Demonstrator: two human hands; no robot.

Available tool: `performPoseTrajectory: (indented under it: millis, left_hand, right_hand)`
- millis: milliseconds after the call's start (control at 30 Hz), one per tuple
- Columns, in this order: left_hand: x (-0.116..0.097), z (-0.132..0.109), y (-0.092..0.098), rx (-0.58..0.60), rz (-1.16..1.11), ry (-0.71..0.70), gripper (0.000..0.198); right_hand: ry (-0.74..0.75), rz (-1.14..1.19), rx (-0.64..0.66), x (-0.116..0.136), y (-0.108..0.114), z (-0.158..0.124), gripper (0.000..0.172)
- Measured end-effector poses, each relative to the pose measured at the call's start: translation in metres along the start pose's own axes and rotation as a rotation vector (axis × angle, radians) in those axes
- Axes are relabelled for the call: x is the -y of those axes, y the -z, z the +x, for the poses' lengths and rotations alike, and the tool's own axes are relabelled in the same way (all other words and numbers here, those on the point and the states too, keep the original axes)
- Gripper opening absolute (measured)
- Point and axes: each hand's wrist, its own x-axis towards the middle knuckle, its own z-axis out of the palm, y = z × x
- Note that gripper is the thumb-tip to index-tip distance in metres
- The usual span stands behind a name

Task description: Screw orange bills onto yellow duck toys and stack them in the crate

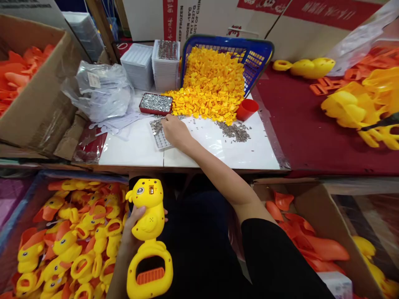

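Note:
My left hand (136, 222) is wrapped round a yellow plastic duck toy (151, 214), held upright over my lap. The toy has a ring handle with an orange ribbed trigger, and a small opening beside its eye. Stretched over the table, my right hand (175, 130) has its fingers pinched together at a white compartment tray (162, 142) of small round silver pieces, which look like button cells. Whatever those fingertips hold is hidden. Just behind the tray sits a red box (156, 104) full of small shiny metal pieces.
A blue basket (260, 56) spills small yellow parts (212, 83) onto the white tabletop. Near them are a red cup (247, 109) and a pile of screws (235, 132). Stacked white trays (137, 66) stand behind. Finished-looking ducks (65, 245) fill a bin at left; orange parts (308, 236) lie in a right-hand carton.

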Motion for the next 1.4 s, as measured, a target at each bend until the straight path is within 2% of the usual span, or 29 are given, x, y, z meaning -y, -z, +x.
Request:
performPoseTrajectory:
  millis: [100, 267, 367, 467, 500, 567, 667, 733, 833, 1000, 1200, 1400]
  left_hand:
    - [0.003, -0.004, 0.001, 0.014, -0.007, -0.008, 0.072]
    - [0.004, -0.005, 0.004, 0.054, 0.018, -0.005, 0.076]
    - [0.003, -0.002, 0.000, 0.070, 0.024, -0.036, 0.079]
    - [0.002, 0.001, -0.008, 0.073, 0.015, -0.106, 0.081]
    - [0.002, 0.002, -0.012, 0.068, 0.012, -0.124, 0.082]
    - [0.002, 0.003, -0.018, 0.044, 0.009, -0.146, 0.080]
    - [0.004, 0.007, -0.025, 0.005, 0.039, -0.176, 0.076]
    - [0.007, 0.011, -0.026, -0.017, 0.082, -0.210, 0.075]
    - [0.012, 0.018, -0.023, -0.037, 0.147, -0.251, 0.070]
    - [0.014, 0.020, -0.023, -0.036, 0.246, -0.298, 0.062]
    - [0.017, 0.017, -0.030, -0.018, 0.303, -0.322, 0.080]
    - [0.024, 0.028, -0.030, 0.033, 0.345, -0.330, 0.092]
  right_hand:
    - [-0.030, -0.026, -0.001, 0.004, -0.003, -0.001, 0.050]
    - [-0.038, -0.019, 0.014, -0.003, -0.001, 0.007, 0.048]
    - [0.023, 0.014, -0.057, -0.006, 0.003, -0.001, 0.047]
    - [0.163, 0.289, -0.139, -0.002, 0.006, -0.036, 0.031]
    - [0.233, 0.436, -0.123, 0.001, 0.006, -0.054, 0.023]
    - [0.368, 0.726, -0.013, 0.008, 0.003, -0.095, 0.013]
    - [0.373, 0.950, 0.059, 0.015, -0.006, -0.147, 0.012]
    - [0.335, 1.000, 0.045, 0.017, -0.012, -0.168, 0.013]
    - [0.296, 1.040, -0.009, 0.015, -0.018, -0.179, 0.012]
    - [0.279, 1.050, -0.106, 0.014, -0.018, -0.182, 0.011]
    - [0.262, 1.004, -0.188, 0.011, -0.020, -0.188, 0.011]
    - [0.291, 0.698, -0.218, 0.002, -0.027, -0.192, 0.018]
